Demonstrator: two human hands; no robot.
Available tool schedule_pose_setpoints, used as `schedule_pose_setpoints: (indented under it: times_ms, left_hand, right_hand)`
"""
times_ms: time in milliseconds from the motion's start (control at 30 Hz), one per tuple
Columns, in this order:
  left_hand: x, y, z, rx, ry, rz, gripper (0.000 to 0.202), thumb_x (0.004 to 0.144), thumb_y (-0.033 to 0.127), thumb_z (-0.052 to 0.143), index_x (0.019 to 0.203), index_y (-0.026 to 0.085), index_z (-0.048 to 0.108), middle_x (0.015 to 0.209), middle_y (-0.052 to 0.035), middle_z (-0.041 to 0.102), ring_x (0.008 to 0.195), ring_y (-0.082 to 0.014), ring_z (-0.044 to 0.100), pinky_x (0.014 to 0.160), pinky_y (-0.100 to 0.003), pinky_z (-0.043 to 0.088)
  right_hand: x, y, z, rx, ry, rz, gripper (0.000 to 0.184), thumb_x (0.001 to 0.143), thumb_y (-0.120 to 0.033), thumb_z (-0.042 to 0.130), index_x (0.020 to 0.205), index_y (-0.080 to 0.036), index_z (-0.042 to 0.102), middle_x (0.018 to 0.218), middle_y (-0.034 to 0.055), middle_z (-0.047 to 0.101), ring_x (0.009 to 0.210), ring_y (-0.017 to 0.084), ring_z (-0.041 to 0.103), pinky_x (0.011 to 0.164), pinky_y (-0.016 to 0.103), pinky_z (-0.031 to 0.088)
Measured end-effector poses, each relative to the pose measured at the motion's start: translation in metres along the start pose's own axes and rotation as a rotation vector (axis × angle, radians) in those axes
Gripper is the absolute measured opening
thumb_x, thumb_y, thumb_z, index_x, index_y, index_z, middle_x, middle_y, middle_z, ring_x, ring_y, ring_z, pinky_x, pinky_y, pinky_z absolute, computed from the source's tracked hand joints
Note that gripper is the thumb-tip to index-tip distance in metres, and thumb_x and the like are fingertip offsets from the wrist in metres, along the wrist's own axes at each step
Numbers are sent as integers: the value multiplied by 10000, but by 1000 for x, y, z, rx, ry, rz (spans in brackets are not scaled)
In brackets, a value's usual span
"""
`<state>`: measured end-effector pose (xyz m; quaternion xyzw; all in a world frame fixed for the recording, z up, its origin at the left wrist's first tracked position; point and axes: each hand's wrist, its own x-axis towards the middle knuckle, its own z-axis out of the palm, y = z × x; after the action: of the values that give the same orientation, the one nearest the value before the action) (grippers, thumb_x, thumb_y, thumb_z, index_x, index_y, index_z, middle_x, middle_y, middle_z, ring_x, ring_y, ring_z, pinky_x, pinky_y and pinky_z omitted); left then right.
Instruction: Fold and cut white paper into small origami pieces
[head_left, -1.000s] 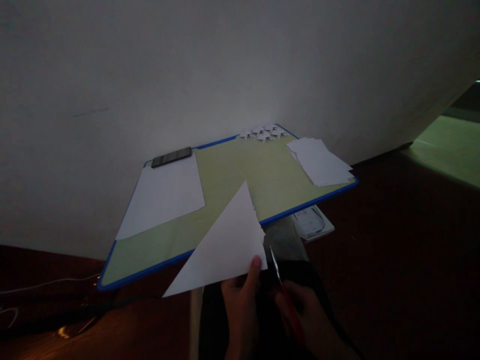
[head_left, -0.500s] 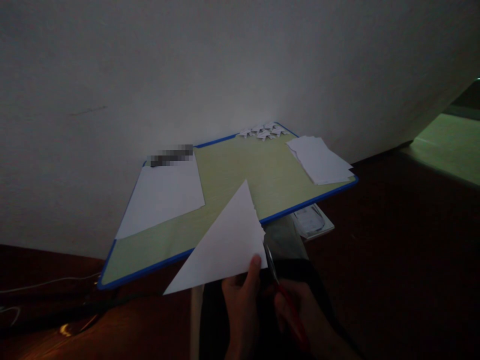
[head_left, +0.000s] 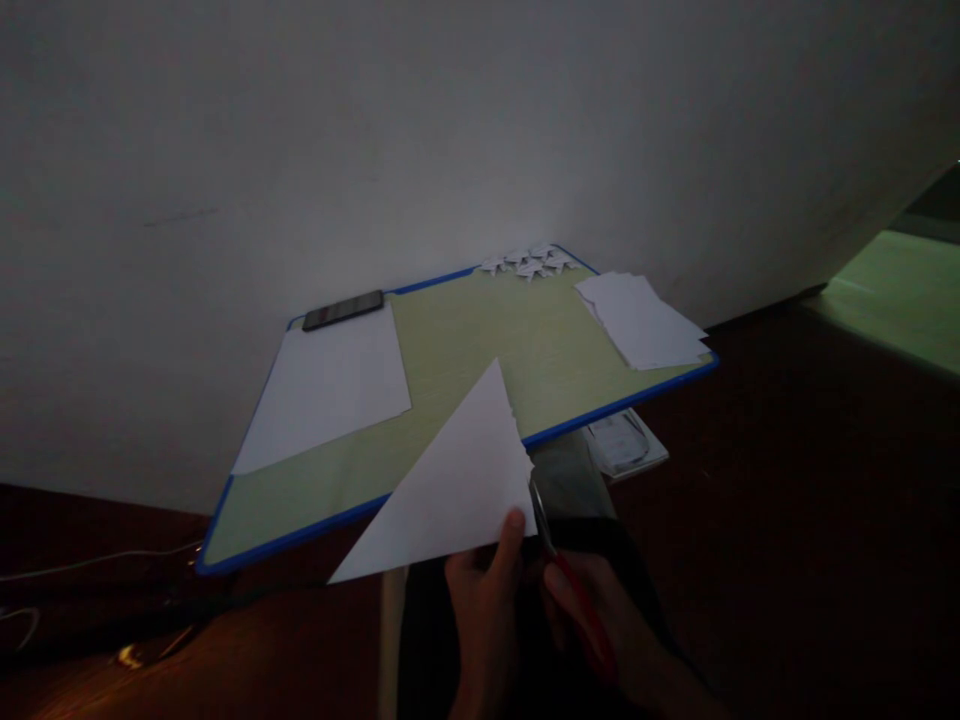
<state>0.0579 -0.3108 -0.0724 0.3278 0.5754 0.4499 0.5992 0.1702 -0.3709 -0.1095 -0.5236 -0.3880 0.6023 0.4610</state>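
A white paper triangle is pinched near its lower right corner by my left hand, thumb on top and fingers underneath. It hangs over the near edge of the small table, its tip pointing away from me. My right hand is closed round the red handles of a pair of scissors. The metal blades lie along the triangle's right edge, close to my left thumb. That edge looks uneven and jagged. How far apart the blades stand is hard to make out in the dim light.
The table has a blue rim and stands against a wall. On it lie white sheets with a phone at left, a paper stack at right and several folded paper pieces at the back. A booklet lies below.
The hands, paper triangle and scissors hold nearly the same place. The scissors' handles and my right hand have shifted very slightly. The phone at left now shows clearly.
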Motion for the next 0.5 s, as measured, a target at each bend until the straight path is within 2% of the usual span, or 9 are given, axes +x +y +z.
schedule_pose_setpoints:
  times_ms: [133,233,400,500]
  left_hand:
    - [1,0,0,-6,-15,10,532,691,530,914,957,75,835,839,-131,810,803,-280,768,667,-302,601]
    - [4,-3,-1,-16,-12,19,542,677,531,918,957,75,836,896,-151,822,851,-311,780,722,-340,622]
    - [6,-7,-3,3,1,48,570,674,539,920,987,71,831,919,-159,823,836,-311,779,678,-330,618]
    - [4,-7,-3,4,2,32,545,675,538,920,943,72,829,825,-140,810,700,-276,757,555,-296,579]
  right_hand:
    - [3,-4,1,4,-3,19,643,927,-790,531,747,-174,577,618,-16,525,555,106,490,520,242,359]
    - [5,-7,2,5,7,25,636,923,-789,539,767,-174,583,622,-28,521,552,100,491,526,238,366]
    - [10,-15,4,18,24,33,641,908,-805,544,760,-182,577,635,-24,542,551,101,505,517,237,362]
    - [13,-20,5,9,38,12,651,913,-809,528,729,-185,565,620,-14,555,551,108,523,524,243,376]
